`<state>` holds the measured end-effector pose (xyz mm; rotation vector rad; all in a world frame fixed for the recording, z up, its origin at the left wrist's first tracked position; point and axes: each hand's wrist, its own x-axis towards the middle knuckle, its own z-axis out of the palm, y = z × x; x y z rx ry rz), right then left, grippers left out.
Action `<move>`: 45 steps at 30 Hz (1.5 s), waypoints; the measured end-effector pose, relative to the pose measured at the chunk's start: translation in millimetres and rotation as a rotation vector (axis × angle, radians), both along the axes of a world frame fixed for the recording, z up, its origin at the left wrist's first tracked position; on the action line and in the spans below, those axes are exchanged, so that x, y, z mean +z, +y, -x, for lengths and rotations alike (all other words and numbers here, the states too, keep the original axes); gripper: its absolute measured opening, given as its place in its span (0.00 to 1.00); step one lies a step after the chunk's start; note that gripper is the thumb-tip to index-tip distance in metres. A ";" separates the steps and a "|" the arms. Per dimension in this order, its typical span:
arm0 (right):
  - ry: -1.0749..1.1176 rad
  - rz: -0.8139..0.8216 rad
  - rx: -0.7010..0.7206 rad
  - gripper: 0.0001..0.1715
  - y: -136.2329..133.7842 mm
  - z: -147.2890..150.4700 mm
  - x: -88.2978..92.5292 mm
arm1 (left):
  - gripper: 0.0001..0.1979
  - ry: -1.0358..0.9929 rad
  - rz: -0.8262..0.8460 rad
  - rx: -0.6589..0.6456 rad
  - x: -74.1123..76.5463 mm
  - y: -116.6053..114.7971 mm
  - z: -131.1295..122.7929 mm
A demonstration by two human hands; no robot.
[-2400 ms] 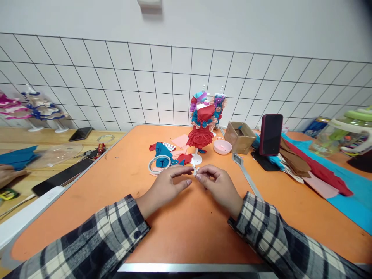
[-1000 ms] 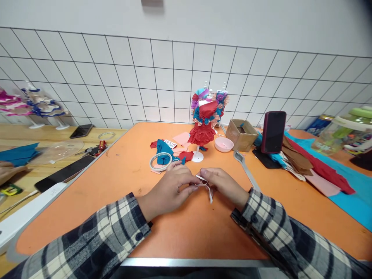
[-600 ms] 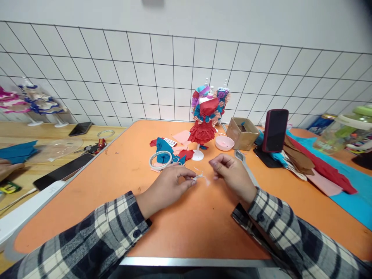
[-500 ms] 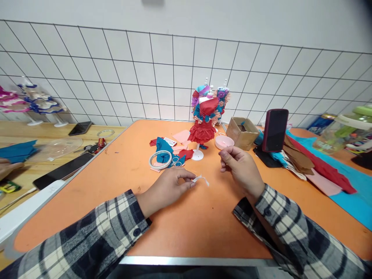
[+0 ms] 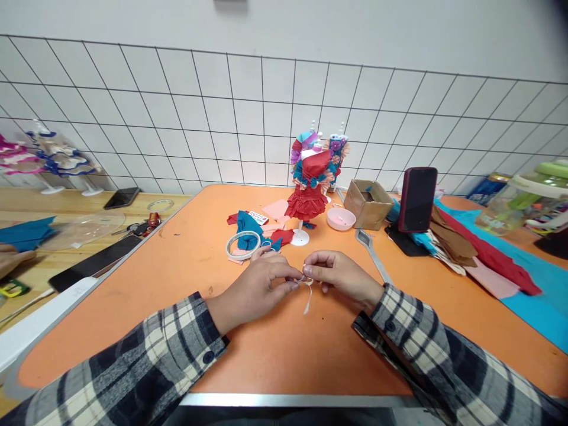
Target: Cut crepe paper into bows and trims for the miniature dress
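Over the orange table my left hand [image 5: 266,281] is closed, its thumb and fingers pinching a thin white strip [image 5: 307,302] that curls and hangs down. My right hand [image 5: 339,275] is closed in a pinch at the strip's upper end, fingertips almost touching those of the left. Whether something small sits between the right fingertips is too fine to make out. Behind the hands stands a small dress form in a red ruffled dress [image 5: 306,201] with teal and peach trim. A roll of white tape [image 5: 229,247] lies beside teal, red and pink fabric scraps [image 5: 249,225].
A pink bowl [image 5: 341,219], a cardboard box [image 5: 368,204] and an upright phone [image 5: 417,199] stand behind my right hand. A long grey tool [image 5: 373,255] lies near my right sleeve. Folded cloths [image 5: 483,248] cover the right side. Another person's hand [image 5: 13,259] is at far left.
My right hand has come down and left to meet my left hand at the white strip. The strip now hangs downward, and the grey tool has come into sight.
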<state>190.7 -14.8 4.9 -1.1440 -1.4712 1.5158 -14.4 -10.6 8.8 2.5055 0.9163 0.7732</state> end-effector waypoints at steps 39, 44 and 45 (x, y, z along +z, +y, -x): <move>-0.031 -0.124 -0.232 0.17 -11.0 14.7 -0.2 | 0.22 -0.268 0.259 0.182 -7.7 1.4 -4.8; 0.201 -0.023 -0.412 0.18 -1.2 5.1 -1.4 | 0.18 -0.029 -0.256 0.091 3.5 6.1 7.3; 0.224 -0.014 -0.416 0.18 0.2 3.1 -1.0 | 0.18 -0.006 -0.311 0.084 5.8 7.7 9.8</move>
